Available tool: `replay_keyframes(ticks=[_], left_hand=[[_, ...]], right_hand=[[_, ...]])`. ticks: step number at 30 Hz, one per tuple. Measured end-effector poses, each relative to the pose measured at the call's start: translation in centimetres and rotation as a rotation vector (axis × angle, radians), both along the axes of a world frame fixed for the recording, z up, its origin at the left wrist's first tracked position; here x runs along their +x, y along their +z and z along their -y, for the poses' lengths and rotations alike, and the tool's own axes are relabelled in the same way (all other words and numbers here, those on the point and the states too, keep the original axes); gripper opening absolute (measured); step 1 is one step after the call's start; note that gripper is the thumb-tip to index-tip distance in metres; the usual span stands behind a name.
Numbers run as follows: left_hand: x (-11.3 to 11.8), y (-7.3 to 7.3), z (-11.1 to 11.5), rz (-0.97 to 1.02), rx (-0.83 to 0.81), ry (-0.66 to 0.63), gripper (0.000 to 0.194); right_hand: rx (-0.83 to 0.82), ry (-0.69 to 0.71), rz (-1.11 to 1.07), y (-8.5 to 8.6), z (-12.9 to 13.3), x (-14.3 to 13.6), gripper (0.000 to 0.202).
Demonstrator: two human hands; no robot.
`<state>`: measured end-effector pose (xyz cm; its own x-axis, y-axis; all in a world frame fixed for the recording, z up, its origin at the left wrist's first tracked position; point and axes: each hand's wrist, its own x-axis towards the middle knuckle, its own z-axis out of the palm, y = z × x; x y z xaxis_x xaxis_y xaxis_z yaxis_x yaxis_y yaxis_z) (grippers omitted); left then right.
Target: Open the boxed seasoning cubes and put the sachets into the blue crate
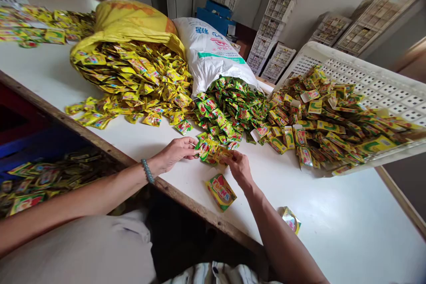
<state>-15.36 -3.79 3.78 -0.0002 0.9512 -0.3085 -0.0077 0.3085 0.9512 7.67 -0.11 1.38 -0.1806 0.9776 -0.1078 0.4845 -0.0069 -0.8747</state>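
Note:
My left hand (181, 151), with a beaded bracelet at the wrist, pinches a green packet (201, 147) between thumb and fingers. Close by on the right, my right hand (237, 164) has its fingers closed on a yellow packet (221, 155). Both packets are at the front edge of a heap of green packets (229, 106). Just below the hands, a printed box (221, 191) lies on the white table (333, 217). Another small box (291, 219) rests to the right of my right forearm.
A yellow sack (133, 15) spills yellow packets (143, 71); a white sack (213, 51) stands beside it. At right, a tipped white basket (382, 80) spills small boxes (333, 128). Below the table's left edge lie more packets (40, 182). Crates (269, 22) are stacked behind.

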Motion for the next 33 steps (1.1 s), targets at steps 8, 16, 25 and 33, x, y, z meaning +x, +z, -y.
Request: replay_keyframes(ticks=[8, 16, 25, 33], left_hand=[[0.9, 1.4, 0.4, 0.044, 0.047, -0.138, 0.029], [2.2, 1.7, 0.5, 0.015, 0.054, -0.169, 0.027], [3.5, 1.0, -0.7, -0.309, 0.32, -0.144, 0.016], [6.1, 0.9, -1.8, -0.445, 0.363, -0.294, 0.026]], right_hand=[[0.272, 0.048, 0.296, 2.2, 1.6, 0.4, 0.022], [-0.116, 0.153, -0.421, 2.0, 3.1, -2.7, 0.029], [-0.223, 0.175, -0.533, 2.5, 2.6, -1.7, 0.034], [0.023, -0.014, -0.316, 2.1, 0.7, 1.9, 0.03]])
